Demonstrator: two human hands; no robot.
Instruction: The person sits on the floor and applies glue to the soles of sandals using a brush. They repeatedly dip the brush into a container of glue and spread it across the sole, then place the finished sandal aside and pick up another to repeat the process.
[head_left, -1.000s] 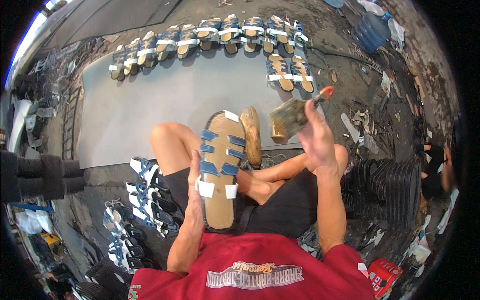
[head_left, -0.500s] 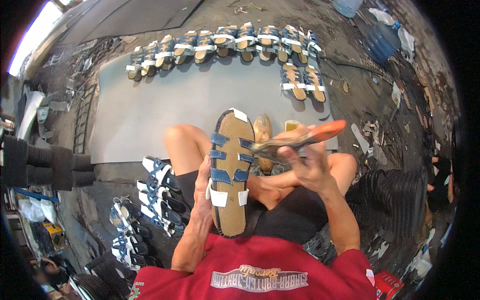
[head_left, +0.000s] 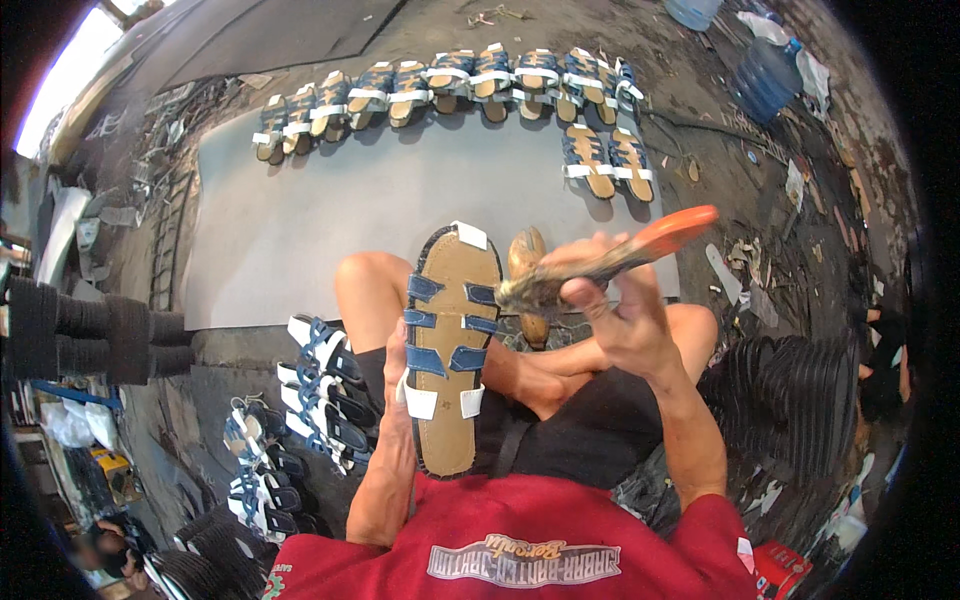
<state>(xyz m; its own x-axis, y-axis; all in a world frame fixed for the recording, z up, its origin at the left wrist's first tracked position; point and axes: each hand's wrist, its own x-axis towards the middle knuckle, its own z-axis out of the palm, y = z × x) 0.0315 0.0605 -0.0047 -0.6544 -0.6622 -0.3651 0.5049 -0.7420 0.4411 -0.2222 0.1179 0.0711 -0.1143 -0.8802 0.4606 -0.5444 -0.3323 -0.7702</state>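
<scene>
My left hand (head_left: 398, 375) grips a sandal (head_left: 447, 330) by its left side, sole side up. Its tan underside carries the folded ends of blue and white straps, and a white tab sits at the far end. In my right hand (head_left: 632, 315) is a paintbrush (head_left: 600, 268) with an orange handle tip and a dark, caked body. The brush's head reaches the right edge of the sandal, by the topmost blue strap; whether it touches cannot be told. Between my legs, behind the brush, stands a brown shoe last (head_left: 527, 250), partly hidden.
A grey mat (head_left: 330, 215) lies ahead, with a row of sandals (head_left: 410, 92) along its far edge and a pair (head_left: 605, 165) at its right. More strapped sandals (head_left: 325, 390) lie by my left knee. Stacks of black soles (head_left: 785, 405) stand right; a blue water jug (head_left: 768, 82) is far right.
The sandal has shifted slightly left and tilted. My right hand has turned the brush, its orange end moving up and right. A yellowish container near that hand is now hidden.
</scene>
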